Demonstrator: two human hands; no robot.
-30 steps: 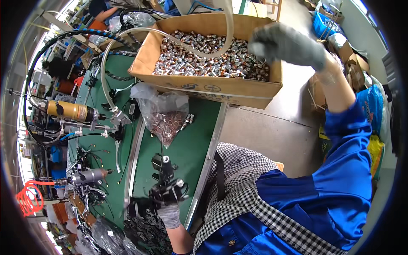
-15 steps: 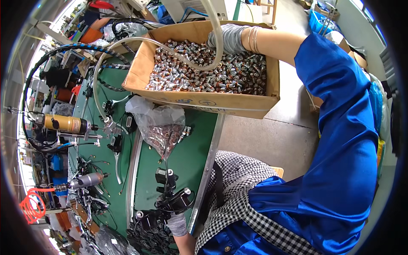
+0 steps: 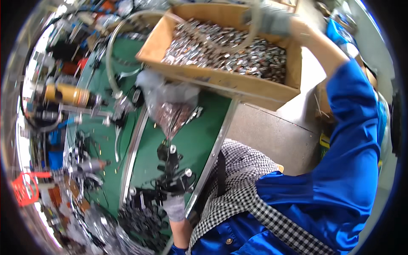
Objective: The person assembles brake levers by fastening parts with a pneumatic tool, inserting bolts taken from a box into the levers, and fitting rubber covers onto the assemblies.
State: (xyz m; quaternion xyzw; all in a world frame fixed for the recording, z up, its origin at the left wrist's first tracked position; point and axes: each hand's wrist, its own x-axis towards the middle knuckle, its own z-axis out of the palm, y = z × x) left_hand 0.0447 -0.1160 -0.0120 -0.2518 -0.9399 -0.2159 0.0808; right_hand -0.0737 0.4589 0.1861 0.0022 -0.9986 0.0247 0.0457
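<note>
Far left: orange coiled hose point(image 3: 27, 187), then yellow cylindrical tool point(image 3: 68, 94), grey cylindrical tool point(image 3: 87, 165) nearer the person. Pile of black parts point(image 3: 144, 227) at the lower edge of the green table point(image 3: 199, 140). Clear bag point(image 3: 170, 100) of reddish-brown bits lies farther up. Left hand point(image 3: 174, 207), gloved, grasps black assembly point(image 3: 174, 182) over the table, just right of the pile. Cardboard box point(image 3: 238, 85) beyond, full of small metal fittings point(image 3: 225, 49). Right hand point(image 3: 272, 20), gloved, at the box's far right; blurred, can't tell whether it grips anything.
</note>
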